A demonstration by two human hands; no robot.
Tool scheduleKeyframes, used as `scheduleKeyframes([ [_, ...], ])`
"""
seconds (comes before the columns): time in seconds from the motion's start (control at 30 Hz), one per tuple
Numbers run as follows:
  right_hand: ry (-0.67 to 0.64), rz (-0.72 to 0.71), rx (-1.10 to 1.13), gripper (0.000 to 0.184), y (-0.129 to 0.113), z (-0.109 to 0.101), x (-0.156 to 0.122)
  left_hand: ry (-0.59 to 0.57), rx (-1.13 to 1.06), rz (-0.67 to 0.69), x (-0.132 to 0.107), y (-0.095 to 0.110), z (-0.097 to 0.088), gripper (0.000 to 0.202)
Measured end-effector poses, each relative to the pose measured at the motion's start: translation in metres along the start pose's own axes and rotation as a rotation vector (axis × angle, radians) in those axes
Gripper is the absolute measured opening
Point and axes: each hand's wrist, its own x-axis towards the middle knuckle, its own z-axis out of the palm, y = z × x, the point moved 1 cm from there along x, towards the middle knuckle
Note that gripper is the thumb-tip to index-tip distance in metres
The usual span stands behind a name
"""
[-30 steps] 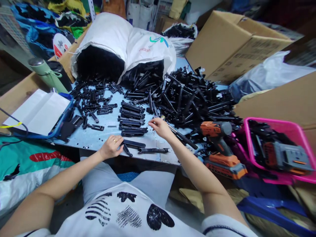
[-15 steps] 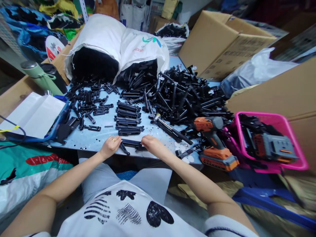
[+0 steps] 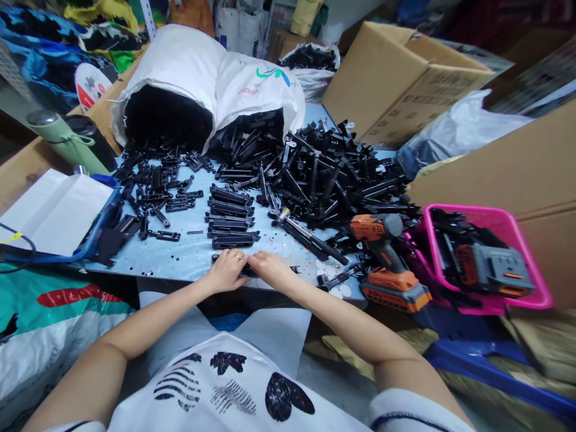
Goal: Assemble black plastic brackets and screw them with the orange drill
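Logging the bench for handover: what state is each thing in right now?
left hand, gripping the black part.
right hand, gripping the same part.
white sack, on its side, mouth open.
drill, unheld by the table edge.
pink basket, holding parts.
cardboard box, shut.

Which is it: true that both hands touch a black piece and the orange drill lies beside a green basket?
No: in the head view the basket beside the orange drill is pink, not green. Left hand and right hand do touch a black piece.
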Motion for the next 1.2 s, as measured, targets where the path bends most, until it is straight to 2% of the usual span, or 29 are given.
scheduleKeyframes([
  [0.07,0.106,-0.022,0.080,0.010,0.006,0.014,-0.007,-0.017,-0.017,-0.009,0.001,-0.001,0.002,0.051],
  [0.17,0.348,-0.065,0.225,0.019,0.020,0.039,-0.024,-0.025,-0.020,-0.014,0.000,-0.004,0.007,0.059],
  [0.23,0.426,-0.106,0.267,0.028,0.027,0.053,-0.035,-0.035,-0.019,-0.007,0.001,-0.005,0.011,0.056],
  [0.37,0.342,-0.145,0.235,0.041,0.036,0.064,-0.042,0.000,-0.033,-0.013,0.002,-0.006,0.016,0.049],
  [0.5,0.167,-0.186,0.119,0.039,0.047,0.052,-0.039,0.034,-0.012,-0.016,-0.002,-0.002,0.016,0.050],
  [0.67,0.076,0.085,-0.128,0.055,0.050,0.042,-0.044,0.050,0.167,0.046,-0.012,-0.003,0.011,0.051],
  [0.73,0.072,0.118,-0.141,0.059,0.044,0.039,-0.048,0.087,0.178,0.069,-0.015,-0.007,0.005,0.045],
  [0.83,0.118,0.019,-0.035,0.063,0.026,0.017,-0.053,0.194,0.110,0.062,-0.020,-0.005,-0.015,0.048],
  [0.9,0.150,-0.140,0.124,0.064,0.010,-0.009,-0.058,0.271,-0.053,0.097,-0.027,0.009,-0.037,0.053],
  [0.97,0.176,-0.314,0.344,0.063,-0.009,-0.034,-0.065,0.317,-0.312,0.166,-0.036,0.031,-0.059,0.057],
  [1.03,0.196,-0.429,0.580,0.060,-0.029,-0.044,-0.072,0.321,-0.551,0.194,-0.045,0.055,-0.075,0.061],
  [1.07,0.219,-0.452,0.687,0.059,-0.040,-0.042,-0.075,0.330,-0.644,0.194,-0.049,0.066,-0.079,0.062],
  [1.13,0.277,-0.407,0.810,0.059,-0.062,-0.021,-0.074,0.379,-0.756,0.168,-0.054,0.085,-0.077,0.066],
  [1.2,0.386,-0.201,0.776,0.058,-0.082,0.012,-0.064,0.444,-0.758,0.121,-0.056,0.098,-0.065,0.073],
])
